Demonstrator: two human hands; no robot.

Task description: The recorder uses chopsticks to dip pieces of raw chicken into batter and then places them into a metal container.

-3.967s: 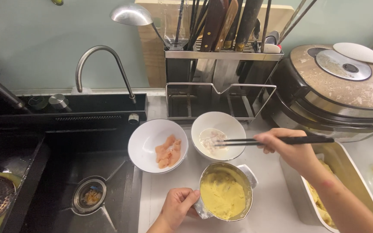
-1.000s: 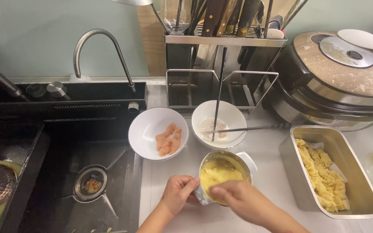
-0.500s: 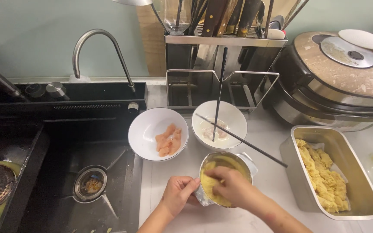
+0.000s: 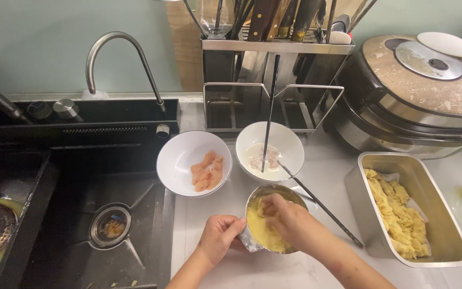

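The left hand (image 4: 217,235) has its grip clamped on the small metal bowl (image 4: 252,206) of yellow mash (image 4: 263,235). The right hand (image 4: 284,219) pinches the mash inside it, fingers together. Black chopsticks (image 4: 322,206) lie just beyond the right grip, across the white bowl (image 4: 290,144).

Both hands are showing bare: the left hand (image 4: 218,235) and the right hand (image 4: 290,220) are wearing no gloves, rings or watch. Both forearms are showing bare too, with no sleeves reaching into view.
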